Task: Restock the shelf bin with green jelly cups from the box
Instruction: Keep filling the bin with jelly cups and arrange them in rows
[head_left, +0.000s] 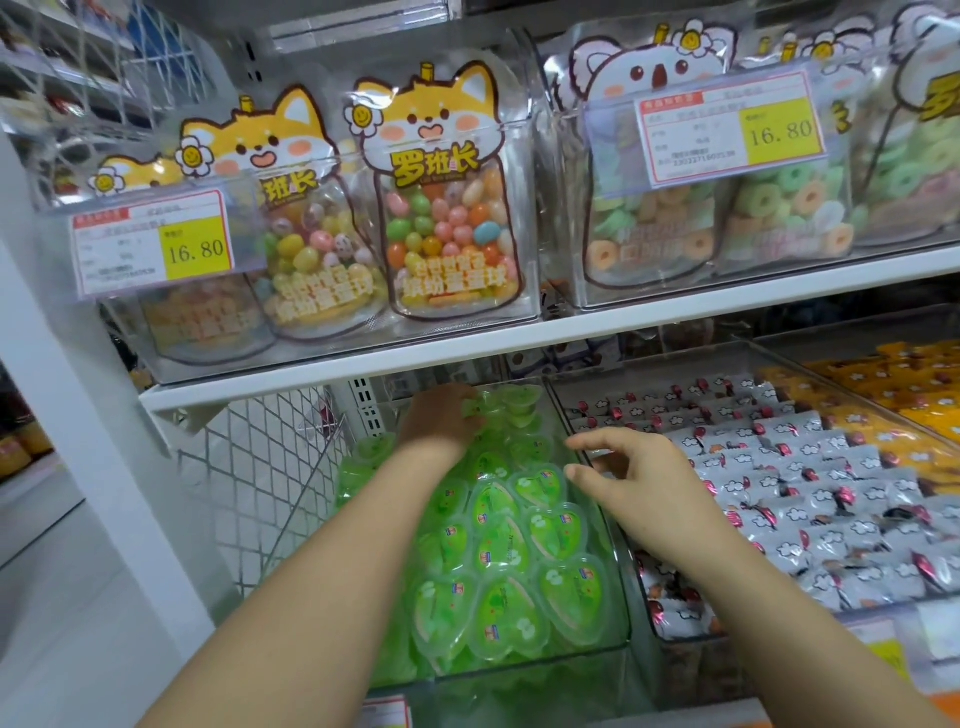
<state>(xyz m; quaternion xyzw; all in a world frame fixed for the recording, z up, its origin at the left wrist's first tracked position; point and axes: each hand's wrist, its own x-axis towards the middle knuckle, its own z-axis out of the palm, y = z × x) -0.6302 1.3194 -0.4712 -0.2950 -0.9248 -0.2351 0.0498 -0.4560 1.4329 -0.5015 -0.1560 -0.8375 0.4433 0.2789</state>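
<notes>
Green jelly cups (498, 551) fill the clear shelf bin (519, 675) from its front wall back. They lie lids up and overlapping, probably so they pack tight and show their faces. Beyond the front rows the right hand (639, 467) hovers over the bin's right rim, fingers (587, 441) spread and relaxed, holding nothing. Cups lie just left of its fingertips, so it seems ready to steady the pile. Farther in, the left hand (441, 421) reaches under the white shelf (519, 332), fingertips (470, 410) bent onto the rearmost cups. Whether they pinch 1 or only press it down, I cannot tell. The bin looks nearly full. No box shows.
</notes>
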